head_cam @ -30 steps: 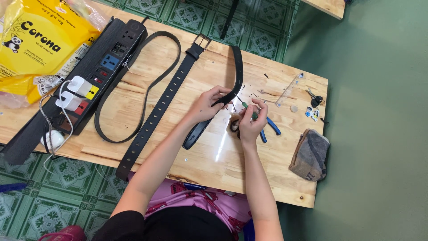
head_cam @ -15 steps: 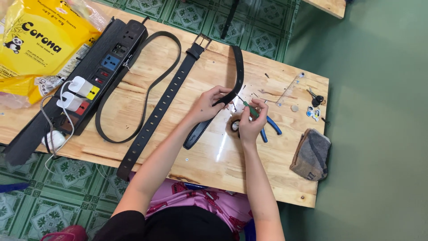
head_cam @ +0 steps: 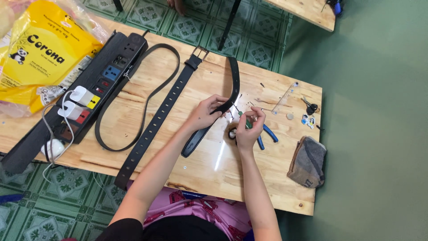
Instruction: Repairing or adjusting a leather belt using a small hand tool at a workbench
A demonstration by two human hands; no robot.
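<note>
My left hand [head_cam: 206, 112] pinches a black leather belt [head_cam: 232, 85] near the middle of the wooden table [head_cam: 196, 165], holding its strap down where it bends. My right hand [head_cam: 248, 129] is closed on a small green-handled tool [head_cam: 241, 114] whose thin tip points at the belt beside my left fingers. Blue-handled pliers [head_cam: 266, 133] lie just right of my right hand. A dark round object [head_cam: 232, 133] sits under my right palm, partly hidden. A second long black belt [head_cam: 158, 114] with a metal buckle [head_cam: 200, 53] lies to the left.
A black power strip [head_cam: 84, 93] with white plugs [head_cam: 78, 96] runs along the left. A yellow plastic bag [head_cam: 42, 58] lies at far left. A clear ruler [head_cam: 285, 96], keys [head_cam: 310, 107] and a grey folded cloth [head_cam: 308, 160] sit near the right edge. Another table [head_cam: 307, 11] stands behind.
Both hands stay at the belt with only slight shifts. My right hand has turned the small tool a little toward the strap.
</note>
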